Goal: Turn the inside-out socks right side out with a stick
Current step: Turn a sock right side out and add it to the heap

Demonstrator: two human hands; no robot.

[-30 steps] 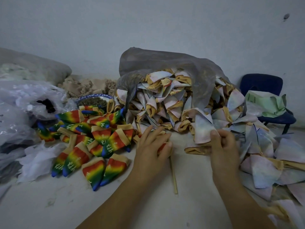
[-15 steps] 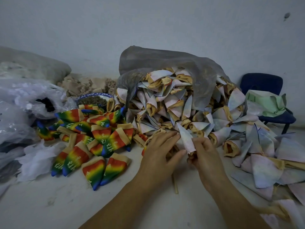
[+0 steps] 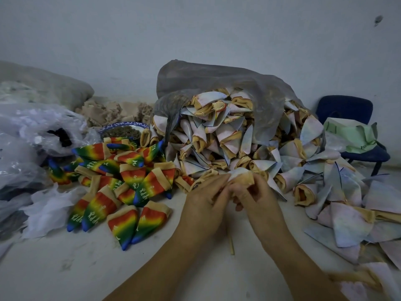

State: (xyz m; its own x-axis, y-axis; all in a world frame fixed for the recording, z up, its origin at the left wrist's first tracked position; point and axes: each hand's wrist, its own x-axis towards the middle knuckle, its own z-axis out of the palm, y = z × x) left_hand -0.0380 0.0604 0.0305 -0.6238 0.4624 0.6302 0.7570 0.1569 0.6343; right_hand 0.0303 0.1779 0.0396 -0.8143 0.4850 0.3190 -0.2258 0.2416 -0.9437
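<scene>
A grey plastic bag (image 3: 217, 83) lies slumped open against the wall, spilling a heap of inside-out socks (image 3: 227, 135), pale with tan cuffs, toward the camera and off to the right. Left of it, a blue-rimmed bowl (image 3: 123, 123) holds something dark and crumbly; what it is cannot be told. Clear plastic bags (image 3: 32, 127) are bunched along the left edge, one with a black item inside.

In the foreground, the left hand (image 3: 204, 205) and right hand (image 3: 260, 198) meet at one inside-out sock (image 3: 240, 178). Each grip is closed on its tan cuff, fingers curled and pinching the fabric just in front of the heap. A thin wooden stick (image 3: 231, 245) shows below the hands, its lower end resting on the surface between the forearms; its upper part is hidden behind the hands.

Rainbow socks (image 3: 130, 183), right side out, lie in a loose pile to the left. Everything sits on a pale, scuffed surface (image 3: 65, 268) that runs back to a plain white wall (image 3: 195, 29). At far right stands a blue chair (image 3: 347, 107) with a pale green bundle (image 3: 351, 135) on its seat.
</scene>
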